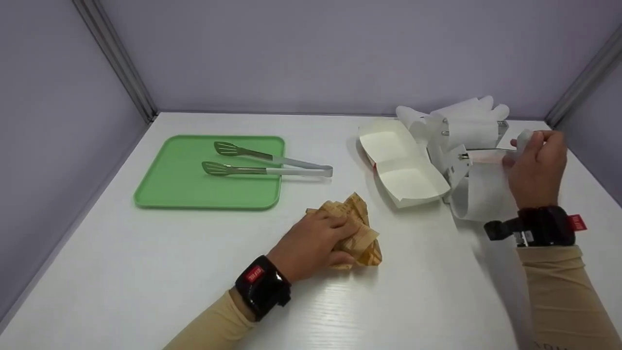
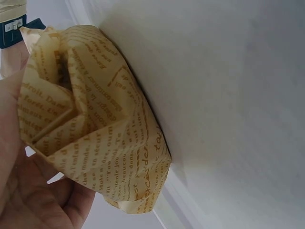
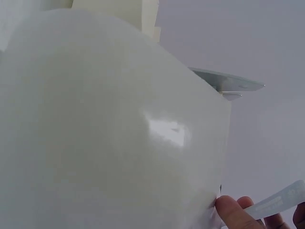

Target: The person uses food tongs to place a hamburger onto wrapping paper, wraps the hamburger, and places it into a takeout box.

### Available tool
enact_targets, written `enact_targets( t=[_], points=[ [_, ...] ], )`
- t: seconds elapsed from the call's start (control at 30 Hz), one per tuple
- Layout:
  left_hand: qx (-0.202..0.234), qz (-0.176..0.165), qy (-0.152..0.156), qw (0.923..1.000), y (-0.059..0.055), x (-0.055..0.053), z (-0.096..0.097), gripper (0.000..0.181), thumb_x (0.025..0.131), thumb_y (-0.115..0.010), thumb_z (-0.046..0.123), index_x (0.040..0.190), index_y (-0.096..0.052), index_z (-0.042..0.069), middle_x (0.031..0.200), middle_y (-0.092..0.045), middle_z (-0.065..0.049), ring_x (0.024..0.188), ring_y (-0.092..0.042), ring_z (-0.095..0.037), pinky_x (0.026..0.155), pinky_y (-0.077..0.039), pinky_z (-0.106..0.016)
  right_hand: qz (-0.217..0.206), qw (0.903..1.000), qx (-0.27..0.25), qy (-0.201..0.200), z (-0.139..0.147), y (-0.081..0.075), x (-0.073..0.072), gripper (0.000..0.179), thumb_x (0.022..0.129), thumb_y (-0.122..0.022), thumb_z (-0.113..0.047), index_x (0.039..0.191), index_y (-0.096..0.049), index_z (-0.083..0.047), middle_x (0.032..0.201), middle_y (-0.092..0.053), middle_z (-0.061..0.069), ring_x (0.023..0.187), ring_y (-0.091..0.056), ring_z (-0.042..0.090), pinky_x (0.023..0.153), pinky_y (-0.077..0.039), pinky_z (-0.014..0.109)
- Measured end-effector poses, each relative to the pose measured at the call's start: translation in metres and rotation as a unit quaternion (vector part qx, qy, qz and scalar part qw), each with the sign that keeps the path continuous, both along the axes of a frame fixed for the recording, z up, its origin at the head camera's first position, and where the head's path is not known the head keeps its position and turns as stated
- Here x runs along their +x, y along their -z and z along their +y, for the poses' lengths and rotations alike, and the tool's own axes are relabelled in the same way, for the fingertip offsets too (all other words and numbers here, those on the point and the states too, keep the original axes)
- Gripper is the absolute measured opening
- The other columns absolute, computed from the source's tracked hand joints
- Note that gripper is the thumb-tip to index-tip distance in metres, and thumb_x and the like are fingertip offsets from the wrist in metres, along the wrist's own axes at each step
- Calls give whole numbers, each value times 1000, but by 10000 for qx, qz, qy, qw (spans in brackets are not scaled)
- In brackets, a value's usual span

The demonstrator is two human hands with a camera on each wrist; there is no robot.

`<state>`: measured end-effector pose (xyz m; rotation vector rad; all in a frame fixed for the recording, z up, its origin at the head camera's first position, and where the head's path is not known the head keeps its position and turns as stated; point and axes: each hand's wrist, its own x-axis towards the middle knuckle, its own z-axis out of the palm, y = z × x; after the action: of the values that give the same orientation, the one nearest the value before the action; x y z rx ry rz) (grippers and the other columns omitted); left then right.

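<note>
Tbl (image 1: 413,296): L hand (image 1: 311,243) grips ppr (image 1: 365,237)

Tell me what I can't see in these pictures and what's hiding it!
Whether anything is inside the brown paper: its folds hide that, left wrist view.
The left hand's palm: its own back hides it, head view.
Print on the white strip: too blurry, right wrist view.
Most of the right hand: the picture's edges cut it off, right wrist view.
</note>
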<state>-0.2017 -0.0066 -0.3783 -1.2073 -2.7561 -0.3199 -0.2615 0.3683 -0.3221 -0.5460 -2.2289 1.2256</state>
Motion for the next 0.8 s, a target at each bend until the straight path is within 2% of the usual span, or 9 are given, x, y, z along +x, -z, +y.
enact_targets(
  t=[0.03,0.2,0.27,0.33,0.43,0.53,0.67,0.73,0.8],
  points=[
    [9,-1,1,10000,0,0,0,63,90,-66,55,141,-61,19,142,-63,-3,129,-58,-23,112,-46,-40,6,10000,-11,-9,0,0,0,29,111,-25,-37,130,-38,-19,141,-45,5,129,-49,16,111,-47,35],
    [10,-56,-16,10000,-1,1,0,62,90,-68,54,141,-61,20,141,-63,-2,129,-58,-23,113,-45,-40,290,9993,-170,-159,0,-1,2,27,110,-24,-36,125,-39,-19,121,-48,-10,116,-48,8,97,-48,25],
    [-6,-80,-21,10000,-1,1,1,61,90,-68,53,141,-61,20,142,-63,-1,129,-58,-23,113,-45,-40,291,9993,-167,-156,1,-2,3,28,110,-24,-37,124,-40,-19,114,-44,-16,114,-46,6,98,-48,24],
    [-19,-70,-24,10000,-1,1,1,62,90,-68,53,141,-61,20,142,-63,-2,129,-58,-23,113,-45,-40,181,9998,-72,-99,0,-3,3,32,110,-24,-39,128,-40,-17,115,-42,-16,118,-45,7,109,-48,29],
    [-37,-55,-24,10000,-1,1,1,62,90,-67,54,142,-60,20,143,-62,-3,129,-58,-24,113,-45,-40,82,9999,149,-13,-2,-3,2,38,110,-24,-41,132,-40,-13,113,-38,-17,117,-44,5,112,-47,37],
    [-43,-40,-17,10000,-1,1,1,63,90,-67,54,142,-60,20,143,-62,-3,128,-59,-24,112,-46,-41,194,9993,307,97,-3,-3,2,36,110,-27,-39,129,-44,-14,108,-35,-20,108,-42,-1,106,-50,27],
    [-65,3,-17,10000,-1,1,1,63,90,-66,55,142,-60,20,142,-63,-3,128,-59,-24,112,-46,-40,815,9950,511,279,-5,-2,3,30,108,-39,-33,119,-56,-10,100,-36,-22,100,-40,-4,92,-44,19],
    [-71,33,-21,10000,-1,1,1,64,90,-66,56,142,-60,20,142,-63,-2,128,-59,-24,112,-46,-39,1284,9898,519,323,-8,-2,5,29,107,-47,-30,115,-63,-8,95,-42,-23,93,-43,-3,85,-39,18],
    [-68,29,-20,10000,0,0,1,64,90,-66,56,142,-60,20,142,-63,-3,128,-59,-24,112,-46,-39,1696,9839,472,314,-13,-4,7,27,105,-54,-28,112,-69,-6,86,-48,-23,81,-46,-2,75,-40,16]
  ],
)
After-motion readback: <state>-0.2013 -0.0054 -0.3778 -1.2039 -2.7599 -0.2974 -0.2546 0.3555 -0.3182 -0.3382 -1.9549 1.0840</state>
